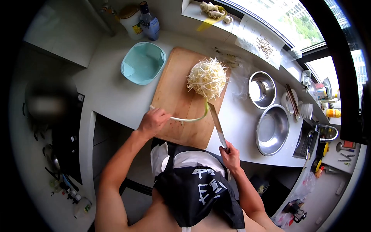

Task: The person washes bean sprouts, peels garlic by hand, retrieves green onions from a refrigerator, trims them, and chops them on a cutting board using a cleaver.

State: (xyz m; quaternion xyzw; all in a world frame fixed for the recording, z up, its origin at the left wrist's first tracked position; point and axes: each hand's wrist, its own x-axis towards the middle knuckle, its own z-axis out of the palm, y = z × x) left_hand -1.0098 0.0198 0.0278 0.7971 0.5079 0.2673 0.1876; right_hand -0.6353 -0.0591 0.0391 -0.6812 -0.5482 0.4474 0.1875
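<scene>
My left hand is closed around the white end of a green onion, near the left edge of the wooden cutting board. The stalk curves to the right over the board, and its green tip bends up towards a heap of bean sprouts. In my right hand is the handle of a kitchen knife. Its blade points away from me along the board's right edge, with the tip close to the green end of the stalk.
A pale teal basin stands left of the board, with a bottle and a lidded jar behind it. Two metal bowls sit to the right. Ginger lies on the windowsill. The stove is far left.
</scene>
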